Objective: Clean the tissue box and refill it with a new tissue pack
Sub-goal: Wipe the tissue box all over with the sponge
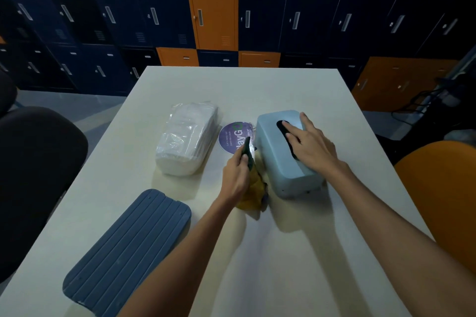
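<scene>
Pale blue plastic, the tissue box (280, 162) stands at 2 o'clock on the table (270, 265). The right hand (313, 148) presses flat on its top, fingers straight. The left hand (235, 175) grips a yellow cloth (251, 195) just beside the box: the wiping step, I judge. The next move needs the wrapped tissue pack (186, 139) at 11 o'clock, then the ribbed base (128, 249) at 7 o'clock.

Cannot place fingers of right hand (313, 148): inside or merely over slot of tissue box (278, 162). Cannot read round sticker (229, 134) in full; partly covered by left hand (235, 175). Noted yellow cloth (253, 194) blurred, half hidden beneath that hand.
</scene>
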Demonstrator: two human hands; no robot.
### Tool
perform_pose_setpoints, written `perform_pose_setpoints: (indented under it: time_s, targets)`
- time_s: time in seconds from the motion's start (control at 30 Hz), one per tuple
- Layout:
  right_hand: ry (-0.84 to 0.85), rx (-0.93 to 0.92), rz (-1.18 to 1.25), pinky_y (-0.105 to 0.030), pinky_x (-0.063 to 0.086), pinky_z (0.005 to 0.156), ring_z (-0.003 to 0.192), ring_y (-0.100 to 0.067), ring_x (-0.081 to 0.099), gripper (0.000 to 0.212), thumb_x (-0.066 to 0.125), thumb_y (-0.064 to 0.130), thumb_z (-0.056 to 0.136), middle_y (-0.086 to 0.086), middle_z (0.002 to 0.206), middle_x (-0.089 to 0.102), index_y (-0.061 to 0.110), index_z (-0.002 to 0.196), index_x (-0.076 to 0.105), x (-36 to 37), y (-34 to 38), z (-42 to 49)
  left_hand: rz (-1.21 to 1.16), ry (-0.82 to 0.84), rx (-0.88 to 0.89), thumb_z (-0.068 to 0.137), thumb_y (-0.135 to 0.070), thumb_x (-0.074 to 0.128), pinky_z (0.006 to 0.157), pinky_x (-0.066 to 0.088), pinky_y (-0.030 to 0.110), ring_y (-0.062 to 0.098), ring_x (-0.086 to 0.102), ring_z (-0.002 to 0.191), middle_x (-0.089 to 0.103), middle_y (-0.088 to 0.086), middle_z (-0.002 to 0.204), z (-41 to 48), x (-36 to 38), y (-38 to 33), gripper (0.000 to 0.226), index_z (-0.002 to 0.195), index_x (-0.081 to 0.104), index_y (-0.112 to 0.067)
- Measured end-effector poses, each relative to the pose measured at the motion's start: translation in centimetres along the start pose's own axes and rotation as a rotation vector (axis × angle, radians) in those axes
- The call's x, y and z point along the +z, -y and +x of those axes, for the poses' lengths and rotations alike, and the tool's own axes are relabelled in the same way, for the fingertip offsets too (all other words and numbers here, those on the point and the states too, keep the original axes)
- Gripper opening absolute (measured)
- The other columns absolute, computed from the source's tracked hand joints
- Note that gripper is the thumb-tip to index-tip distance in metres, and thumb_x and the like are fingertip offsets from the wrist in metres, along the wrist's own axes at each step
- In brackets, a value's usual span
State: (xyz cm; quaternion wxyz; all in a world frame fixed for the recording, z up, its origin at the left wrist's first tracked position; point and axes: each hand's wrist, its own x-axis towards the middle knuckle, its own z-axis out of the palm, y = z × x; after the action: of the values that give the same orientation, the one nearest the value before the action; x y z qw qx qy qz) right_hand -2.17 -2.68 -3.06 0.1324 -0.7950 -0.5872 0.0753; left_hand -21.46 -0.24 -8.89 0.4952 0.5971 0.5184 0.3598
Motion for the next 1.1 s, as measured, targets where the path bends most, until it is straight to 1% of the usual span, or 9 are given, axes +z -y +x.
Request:
perform_pose_setpoints:
  time_s: [0.17, 0.33, 0.43, 0.57, 0.7, 0.8, 0.87, 1.0, 1.1]
  targets:
    - [-0.037, 0.093, 0.028, -0.040, 0.042, 0.083, 0.118, -0.038, 0.045, 0.045, 0.028, 0.034, 0.102, -0.002, 0.160, 0.004, 0.040, 0.146, 0.027, 0.6, 1.3, 0.7, 0.036, -0.015, -0.015, 0.100, -0.014, 0.036, 0.084, 0.035, 0.025, 0.018, 0.050, 0.103, 0.057, 0.000, 0.118, 1.1, 2.0, -1.6, 0.039, 0.136, 0.052, -0.018]
    - [-0.051, 0.112, -0.046, -0.043, 0.044, 0.085, 0.116, -0.038, 0.046, 0.047, 0.025, 0.034, 0.102, -0.006, 0.160, 0.003, 0.038, 0.149, 0.022, 0.8, 1.4, 0.7, -0.268, 0.048, -0.298, 0.095, -0.011, 0.034, 0.087, 0.049, 0.032, 0.022, 0.058, 0.099, 0.064, 0.006, 0.111, 2.0, 3.5, -4.7, 0.038, 0.118, 0.063, -0.020]
    - [-0.065, 0.106, -0.066, -0.043, 0.045, 0.084, 0.116, -0.039, 0.046, 0.047, 0.026, 0.033, 0.102, -0.008, 0.160, 0.003, 0.037, 0.149, 0.023, 0.9, 1.2, 0.8, -0.403, 0.044, -0.142, 0.100, -0.015, 0.035, 0.101, 0.046, 0.034, 0.017, 0.058, 0.113, 0.063, -0.003, 0.121, 0.4, 3.1, -4.8, 0.038, 0.126, 0.061, -0.024]
    - [-0.062, 0.099, -0.066, -0.045, 0.045, 0.087, 0.118, -0.039, 0.045, 0.046, 0.026, 0.033, 0.102, -0.008, 0.160, 0.003, 0.037, 0.148, 0.022, 1.2, 1.1, 0.8, -0.201, 0.011, 0.029, 0.104, -0.023, 0.034, 0.102, 0.036, 0.020, 0.003, 0.049, 0.121, 0.053, -0.008, 0.139, -3.6, 3.2, -1.7, 0.039, 0.139, 0.049, -0.032]
    - [-0.056, 0.104, -0.073, -0.046, 0.044, 0.088, 0.122, -0.039, 0.042, 0.047, 0.025, 0.034, 0.102, -0.007, 0.160, 0.002, 0.037, 0.149, 0.021, 1.2, 1.0, 0.9, 0.006, 0.036, -0.060, 0.103, -0.022, 0.031, 0.097, 0.036, 0.024, 0.021, 0.049, 0.124, 0.054, 0.000, 0.139, -1.1, 3.4, -1.2, 0.040, 0.140, 0.048, -0.025]
    - [-0.057, 0.108, -0.082, -0.046, 0.045, 0.088, 0.122, -0.039, 0.043, 0.047, 0.026, 0.034, 0.102, -0.008, 0.160, 0.003, 0.037, 0.148, 0.021, 1.3, 1.1, 0.8, -0.078, 0.028, -0.167, 0.102, -0.017, 0.033, 0.099, 0.042, 0.035, 0.027, 0.054, 0.117, 0.061, 0.006, 0.126, 1.4, 3.2, -3.2, 0.037, 0.129, 0.058, -0.017]
    - [-0.065, 0.105, -0.088, -0.046, 0.045, 0.087, 0.121, -0.039, 0.043, 0.047, 0.026, 0.034, 0.102, -0.008, 0.160, 0.004, 0.037, 0.148, 0.022, 1.3, 1.1, 0.9, -0.160, 0.017, -0.112, 0.101, -0.015, 0.033, 0.100, 0.045, 0.036, 0.023, 0.057, 0.114, 0.063, 0.004, 0.122, 1.7, 3.1, -4.3, 0.036, 0.127, 0.059, -0.017]
    - [-0.068, 0.105, -0.090, -0.046, 0.046, 0.088, 0.121, -0.039, 0.044, 0.047, 0.027, 0.034, 0.102, -0.009, 0.160, 0.004, 0.037, 0.149, 0.022, 1.4, 1.2, 0.9, -0.240, 0.005, 0.061, 0.103, -0.022, 0.035, 0.098, 0.044, 0.021, 0.008, 0.055, 0.115, 0.060, -0.010, 0.126, -1.0, 2.8, -3.8, 0.037, 0.133, 0.055, -0.032]
    - [-0.072, 0.093, -0.095, -0.046, 0.046, 0.087, 0.122, -0.039, 0.044, 0.047, 0.027, 0.035, 0.102, -0.008, 0.160, 0.004, 0.036, 0.149, 0.022, 1.4, 1.1, 0.9, -0.169, 0.000, 0.078, 0.104, -0.023, 0.035, 0.095, 0.039, 0.011, 0.002, 0.051, 0.115, 0.056, -0.010, 0.134, -3.3, 2.8, -2.2, 0.038, 0.136, 0.051, -0.033]
